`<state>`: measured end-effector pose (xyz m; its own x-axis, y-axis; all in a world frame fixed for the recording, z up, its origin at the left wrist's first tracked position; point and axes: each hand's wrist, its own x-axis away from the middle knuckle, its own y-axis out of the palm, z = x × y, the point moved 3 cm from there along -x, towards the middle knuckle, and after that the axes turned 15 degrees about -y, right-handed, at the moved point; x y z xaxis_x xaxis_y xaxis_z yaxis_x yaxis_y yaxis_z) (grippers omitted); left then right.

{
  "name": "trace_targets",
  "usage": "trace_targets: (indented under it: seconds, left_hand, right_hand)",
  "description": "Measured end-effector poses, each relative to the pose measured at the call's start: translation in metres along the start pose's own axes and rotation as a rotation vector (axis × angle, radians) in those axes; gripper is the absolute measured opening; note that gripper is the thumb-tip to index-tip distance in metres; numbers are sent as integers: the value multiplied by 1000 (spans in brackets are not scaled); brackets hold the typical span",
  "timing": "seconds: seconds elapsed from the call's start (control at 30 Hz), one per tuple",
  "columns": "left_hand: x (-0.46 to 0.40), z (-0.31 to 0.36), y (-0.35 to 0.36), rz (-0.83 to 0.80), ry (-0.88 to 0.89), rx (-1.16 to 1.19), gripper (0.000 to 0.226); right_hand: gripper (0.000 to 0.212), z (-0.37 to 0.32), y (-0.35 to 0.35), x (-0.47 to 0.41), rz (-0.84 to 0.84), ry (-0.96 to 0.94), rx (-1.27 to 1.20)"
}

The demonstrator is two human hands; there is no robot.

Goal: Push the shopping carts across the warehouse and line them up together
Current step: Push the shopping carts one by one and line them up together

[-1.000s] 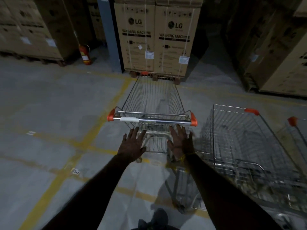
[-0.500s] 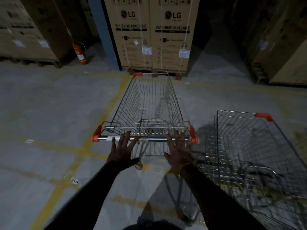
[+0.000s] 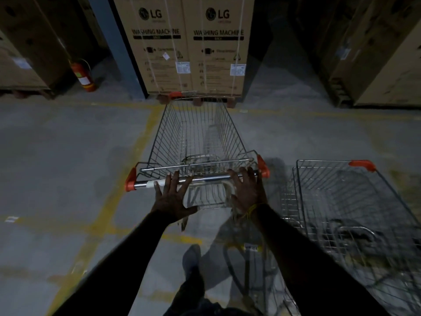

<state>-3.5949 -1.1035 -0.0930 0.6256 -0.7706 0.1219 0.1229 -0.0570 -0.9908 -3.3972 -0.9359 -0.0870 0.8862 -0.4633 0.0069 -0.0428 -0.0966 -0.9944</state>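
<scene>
A wire shopping cart (image 3: 198, 135) with orange corner caps stands straight ahead, its front end close to the cardboard boxes. Its chrome handle bar (image 3: 205, 179) runs across in front of me. My left hand (image 3: 172, 198) lies on the bar's left part with fingers spread and straight. My right hand (image 3: 247, 190) rests on the bar's right part, fingers extended over it. A second wire cart (image 3: 341, 201) stands close on the right, beside my right arm.
Two tall LG washing machine boxes (image 3: 193, 49) on a pallet block the way ahead. A red fire extinguisher (image 3: 83, 75) stands at the back left by more boxes (image 3: 27, 46). Stacked boxes (image 3: 376, 53) line the right. Yellow lines (image 3: 127, 169) mark the concrete floor.
Both hands reached forward from behind the cart and came onto the handle bar. The cart and I came closer together, and the boxes ahead loom larger.
</scene>
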Motion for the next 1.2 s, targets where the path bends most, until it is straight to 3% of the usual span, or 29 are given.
trace_targets:
  seconds: [0.3, 0.63, 0.9, 1.2]
  left_hand:
    - [-147, -19, -21, 1, 114, 32, 106]
    - [-271, -11, -31, 20, 243, 24, 105]
    - [-265, -6, -30, 49, 286, 73, 96]
    - [-168, -3, -24, 33, 269, 80, 93]
  right_hand:
    - [90, 23, -4, -117, 82, 89, -52]
    - [100, 69, -14, -200, -52, 195, -25]
    - [102, 61, -17, -187, -134, 236, 10]
    - [102, 30, -21, -104, -198, 239, -9]
